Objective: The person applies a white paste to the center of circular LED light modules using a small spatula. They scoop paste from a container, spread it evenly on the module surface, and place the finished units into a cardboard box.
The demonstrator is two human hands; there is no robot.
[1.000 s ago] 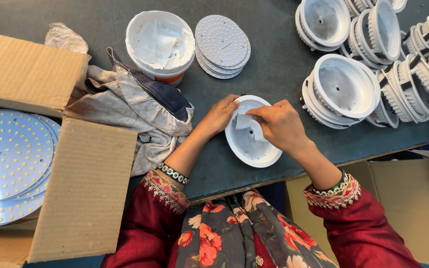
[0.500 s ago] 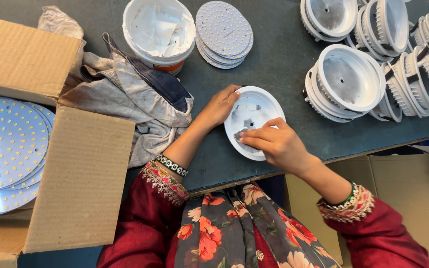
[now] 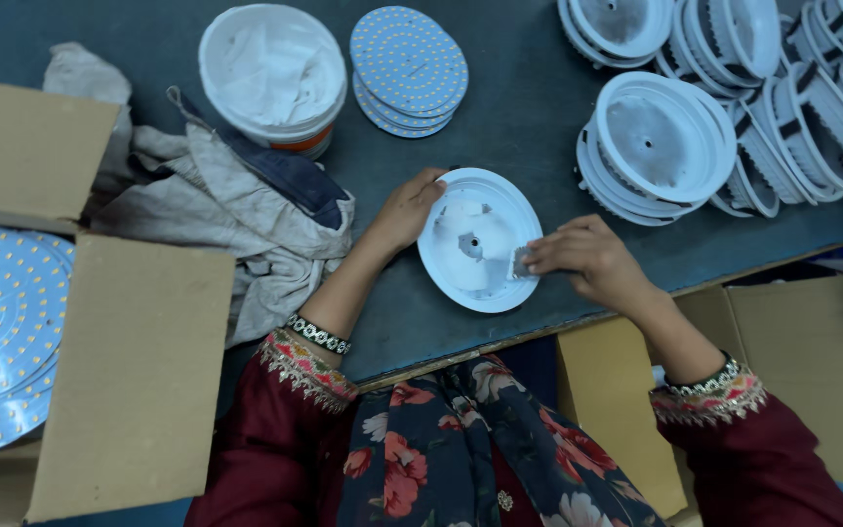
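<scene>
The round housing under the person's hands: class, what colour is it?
White, with a small hole at its centre; the round housing shows best in the head view.

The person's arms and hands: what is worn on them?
Both arms wear dark red sleeves, pushed up the forearm, with cuffs embroidered in pink, green and cream. The left hand has a dark beaded bracelet with pale stones; the right hand has a similar one. No gloves.

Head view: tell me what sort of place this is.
Probably a lamp assembly workbench. Stacks of white round plastic lamp housings crowd the dark tabletop, round LED boards dotted with yellow chips lie piled, and more fill an open cardboard box.
</scene>
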